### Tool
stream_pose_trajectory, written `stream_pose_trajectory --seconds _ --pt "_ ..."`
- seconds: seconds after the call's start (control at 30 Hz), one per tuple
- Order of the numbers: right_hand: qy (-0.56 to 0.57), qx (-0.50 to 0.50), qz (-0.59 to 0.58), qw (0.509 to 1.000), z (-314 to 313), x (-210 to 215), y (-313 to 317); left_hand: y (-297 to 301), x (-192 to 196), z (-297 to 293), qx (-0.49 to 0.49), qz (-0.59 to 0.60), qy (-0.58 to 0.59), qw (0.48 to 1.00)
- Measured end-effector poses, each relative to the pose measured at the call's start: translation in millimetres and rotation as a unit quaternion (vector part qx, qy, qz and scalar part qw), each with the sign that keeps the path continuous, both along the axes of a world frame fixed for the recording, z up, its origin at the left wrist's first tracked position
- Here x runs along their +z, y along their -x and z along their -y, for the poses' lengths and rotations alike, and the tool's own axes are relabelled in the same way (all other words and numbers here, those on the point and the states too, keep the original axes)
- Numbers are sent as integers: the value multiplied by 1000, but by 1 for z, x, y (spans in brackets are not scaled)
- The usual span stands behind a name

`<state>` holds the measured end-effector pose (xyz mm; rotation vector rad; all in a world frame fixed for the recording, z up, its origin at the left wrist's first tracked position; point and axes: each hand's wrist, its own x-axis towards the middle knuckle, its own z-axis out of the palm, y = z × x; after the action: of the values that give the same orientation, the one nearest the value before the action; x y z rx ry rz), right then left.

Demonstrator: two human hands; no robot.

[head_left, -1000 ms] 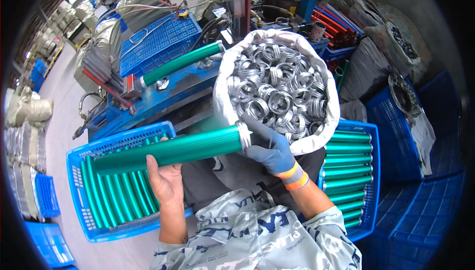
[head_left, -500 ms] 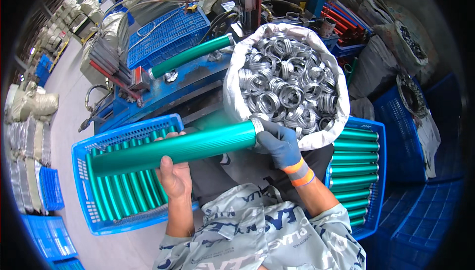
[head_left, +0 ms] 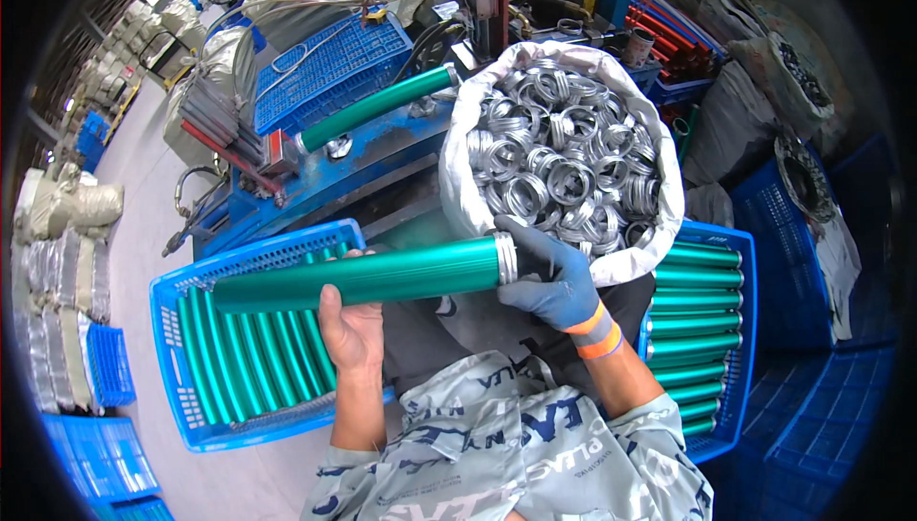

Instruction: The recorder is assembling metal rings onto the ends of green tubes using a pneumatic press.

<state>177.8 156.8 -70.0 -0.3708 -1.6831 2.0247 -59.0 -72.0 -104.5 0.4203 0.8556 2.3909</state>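
Your bare left hand [head_left: 351,330] grips the green tube [head_left: 358,277] mid-frame, and your gloved right hand [head_left: 554,277] pinches a silver ring [head_left: 506,258] onto its end. Looks like plenty's left: the lower-left crate [head_left: 177,368] is full of tubes, capped ones fill the right crate [head_left: 740,330]

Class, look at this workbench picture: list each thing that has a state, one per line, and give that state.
green tube: held level, silver ring at its right end
left hand: bare, gripping the tube from below
right hand: gloved, at the tube's ringed end
white sack: open, full of silver rings
left blue crate: part filled with green tubes
right blue crate: filled with green tubes
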Motion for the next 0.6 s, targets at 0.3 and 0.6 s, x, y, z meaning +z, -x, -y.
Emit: stream_pose_trajectory --seconds 0.3,0.6 --pt "60 35 36 997 8 18 11 8 -8 -2 11 37 12 999" --pt "4 -12 -63 998 16 -2 8 4 0 1 6 36 -23 999"
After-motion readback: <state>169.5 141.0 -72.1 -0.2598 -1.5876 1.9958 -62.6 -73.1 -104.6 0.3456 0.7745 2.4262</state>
